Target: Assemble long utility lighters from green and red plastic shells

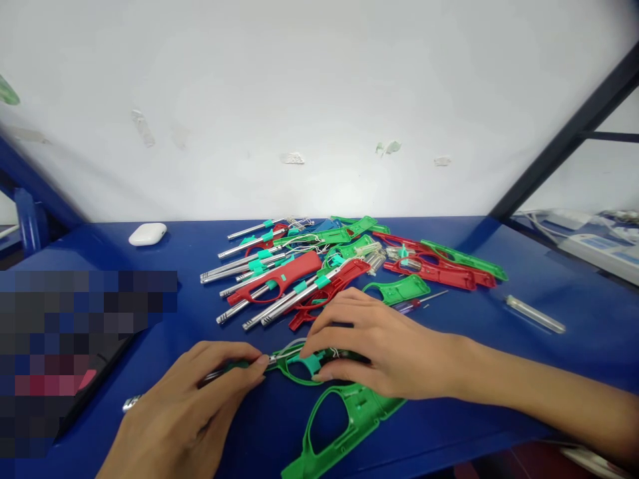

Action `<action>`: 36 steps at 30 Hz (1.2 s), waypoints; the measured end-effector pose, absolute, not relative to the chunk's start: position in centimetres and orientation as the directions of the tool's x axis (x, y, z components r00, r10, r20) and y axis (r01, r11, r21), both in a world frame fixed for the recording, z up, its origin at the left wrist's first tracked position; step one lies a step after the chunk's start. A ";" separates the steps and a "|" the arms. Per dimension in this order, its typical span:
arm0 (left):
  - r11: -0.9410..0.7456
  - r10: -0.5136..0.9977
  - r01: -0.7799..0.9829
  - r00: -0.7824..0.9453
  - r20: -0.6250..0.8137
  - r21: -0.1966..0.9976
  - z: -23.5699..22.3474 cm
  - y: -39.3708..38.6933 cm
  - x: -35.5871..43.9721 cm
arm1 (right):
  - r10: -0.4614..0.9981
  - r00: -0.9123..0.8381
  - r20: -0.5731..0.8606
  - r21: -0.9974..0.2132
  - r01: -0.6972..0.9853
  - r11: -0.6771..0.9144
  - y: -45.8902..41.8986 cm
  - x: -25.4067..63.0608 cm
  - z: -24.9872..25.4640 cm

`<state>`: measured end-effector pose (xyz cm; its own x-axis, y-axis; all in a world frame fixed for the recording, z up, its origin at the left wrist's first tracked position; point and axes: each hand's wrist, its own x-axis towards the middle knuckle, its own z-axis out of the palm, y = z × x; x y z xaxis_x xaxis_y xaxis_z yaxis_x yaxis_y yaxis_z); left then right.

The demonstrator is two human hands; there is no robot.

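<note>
My left hand [194,399] is closed round a silver metal lighter tube [132,402], pinching it near its inner end. The tube's slotted tip sticks out beyond the hand to the left. Just right of those fingertips lies a green lighter shell half [305,382] with a white wire along it. My right hand [372,346] bends over this shell, its thumb and fingers pinching a teal trigger [312,363]. The palm hides the handle end. Nearer me, a second green shell half [354,416] lies with its inside up.
Behind the hands is a pile of lighter tubes [239,270], red shells [434,269] and a red lighter body [282,276]. A screwdriver [412,306] lies by the right hand, a clear tube [536,315] farther right. A white case [148,234] sits back left.
</note>
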<state>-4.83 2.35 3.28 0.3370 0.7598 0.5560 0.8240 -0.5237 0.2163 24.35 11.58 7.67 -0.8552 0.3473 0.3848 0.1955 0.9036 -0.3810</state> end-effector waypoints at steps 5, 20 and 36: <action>-0.572 0.710 0.802 0.378 0.595 0.173 4.1 2.8 -4.3 | 0.356 -0.849 0.389 -0.393 0.196 0.898 11.6 24.4 7.6; -0.629 0.694 0.777 0.575 0.433 -0.024 3.3 2.1 -5.5 | 0.443 -0.841 0.310 -0.472 0.268 0.840 11.5 24.4 7.9; -0.627 0.651 0.776 0.571 0.499 -0.070 4.4 3.0 -4.1 | 0.462 -0.843 0.276 -0.451 0.311 0.837 11.5 25.0 7.9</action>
<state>-4.14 2.97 4.36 0.5714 0.6513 0.4994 0.7759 -0.6270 -0.0700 24.99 11.51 7.92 -0.8431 0.4617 0.2757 0.3110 0.8368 -0.4506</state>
